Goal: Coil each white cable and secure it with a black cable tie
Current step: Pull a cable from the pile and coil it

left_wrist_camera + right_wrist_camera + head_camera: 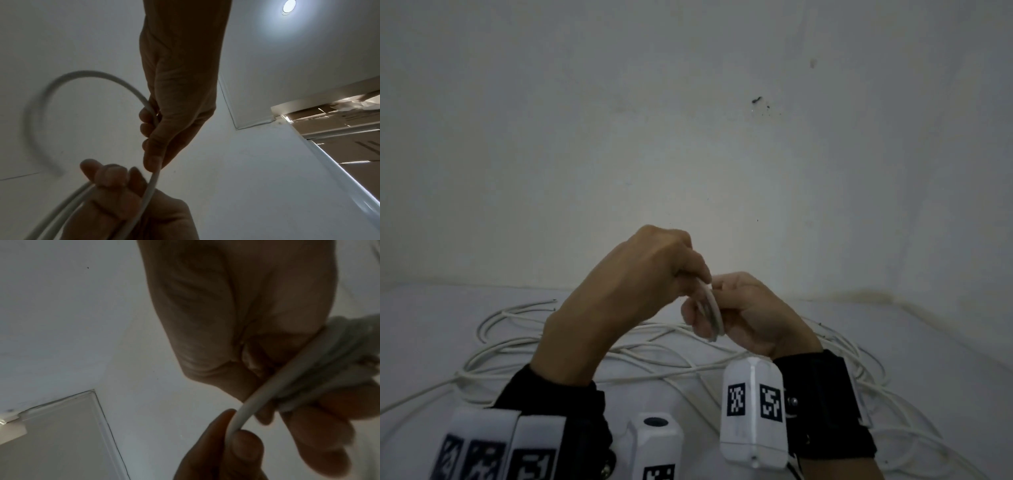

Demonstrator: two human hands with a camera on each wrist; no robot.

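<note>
Both hands, left hand and right hand, pinch the coiled white cable in curled fingers above the tabletop.

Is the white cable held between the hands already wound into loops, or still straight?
Partly wound. The right hand grips a small bundle of loops; the left hand pinches the next strand. More cable lies loose on the table. No tie visible.
</note>
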